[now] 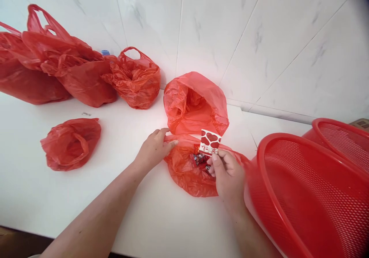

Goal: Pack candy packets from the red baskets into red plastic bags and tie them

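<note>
In my right hand (229, 175) is a small white packet with red patches and red writing (210, 141), pinched between thumb and fingers. It is held over an open red plastic bag (187, 179) on the white table. Inside that bag lie several dark, shiny wrapped candies (198, 159), partly hidden by my fingers. My left hand (154, 148) grips the left edge of the same bag between thumb and fingers. Right behind it, against the wall, stands another red plastic bag (198, 116) with its mouth open toward me.
On the right stand two red mesh baskets (269, 173), one behind the other. Full red bags (89, 81) line the wall at the left, with a smaller handled bag (138, 81) beside them. A crumpled red bag (70, 144) lies on the white table (115, 143).
</note>
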The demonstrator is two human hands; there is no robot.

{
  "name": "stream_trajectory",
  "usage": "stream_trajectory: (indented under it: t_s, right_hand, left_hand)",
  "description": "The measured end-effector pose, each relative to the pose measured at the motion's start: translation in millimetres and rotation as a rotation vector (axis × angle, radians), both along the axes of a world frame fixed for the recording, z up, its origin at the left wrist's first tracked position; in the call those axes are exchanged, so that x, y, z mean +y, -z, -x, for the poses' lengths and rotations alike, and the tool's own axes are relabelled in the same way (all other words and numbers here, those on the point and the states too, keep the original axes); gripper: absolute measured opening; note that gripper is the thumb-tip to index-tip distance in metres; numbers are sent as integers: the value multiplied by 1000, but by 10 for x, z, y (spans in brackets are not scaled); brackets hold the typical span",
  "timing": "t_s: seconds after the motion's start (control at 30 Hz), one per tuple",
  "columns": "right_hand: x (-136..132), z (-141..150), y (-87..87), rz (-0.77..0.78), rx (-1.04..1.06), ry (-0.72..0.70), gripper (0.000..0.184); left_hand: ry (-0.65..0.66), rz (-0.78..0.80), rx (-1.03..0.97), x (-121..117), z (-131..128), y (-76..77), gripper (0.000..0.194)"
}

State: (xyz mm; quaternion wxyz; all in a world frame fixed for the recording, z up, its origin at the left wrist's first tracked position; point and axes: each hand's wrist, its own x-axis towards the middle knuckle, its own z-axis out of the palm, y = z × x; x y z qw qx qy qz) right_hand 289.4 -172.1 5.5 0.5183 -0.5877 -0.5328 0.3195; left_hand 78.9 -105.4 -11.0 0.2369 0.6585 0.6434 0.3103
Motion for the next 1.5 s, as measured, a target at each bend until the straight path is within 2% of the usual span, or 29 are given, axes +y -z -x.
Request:
stream_trajectory:
  t_s: [0.07, 0.2, 0.27, 0.4, 0.47, 0.53, 0.6, 0.73, 0.93, 1.03, 1.13, 1.23, 1.33, 1.4, 1.5]
  right_hand:
    - [-23, -31, -16, -75, -90, 42, 23]
    - [20, -81, 7, 13, -352, -51, 27]
    - [56, -103, 24, 8, -420, -18, 23]
    - [75, -147, -9, -198, -510, 158, 23]
    - [71, -163, -48, -344, -658, 270, 24]
    - [76, -172, -68, -420, -801, 342, 29]
    - [91, -181, -53, -406, -873, 332, 37]
    - [137, -220, 39, -264, -875, 244, 48]
    - [206, -289, 98, 61, -737, 165, 64]
    - [233, -303, 112, 129, -686, 142, 70]
    - [253, -323, 125, 147, -649, 105, 62]
    - [267, -356, 116, 157, -584, 46, 50]
    - [238, -357, 31, 154, -587, 54, 32]
    - [162, -314, -97, 93, -669, 90, 19]
    - [-25, -198, -401, -68, -737, 129, 26]
  left_hand:
    - [-4, 44, -100, -4, 9, -13, 47]
    - [-40, 43, -273, 5, -4, -23, 35]
    - [-49, 21, -421, 14, -19, -43, 33]
    - [92, 145, -903, 27, -22, -119, 43]
    - [149, 160, -1094, 32, 0, -150, 49]
    - [171, 131, -1214, 42, 31, -165, 49]
    - [170, 102, -1306, 58, 66, -163, 46]
    - [110, 54, -1476, 100, 141, -131, 39]
    - [153, 5, -1483, 150, 219, -85, 48]
    - [97, -3, -1434, 161, 207, -72, 53]
    - [65, -43, -1411, 157, 195, -70, 50]
    - [101, -67, -1391, 141, 200, -110, 49]
    - [168, -67, -1327, 104, 196, -241, 54]
    - [229, -63, -1256, 56, 181, -388, 55]
    - [314, -91, -1116, -55, 163, -680, 48]
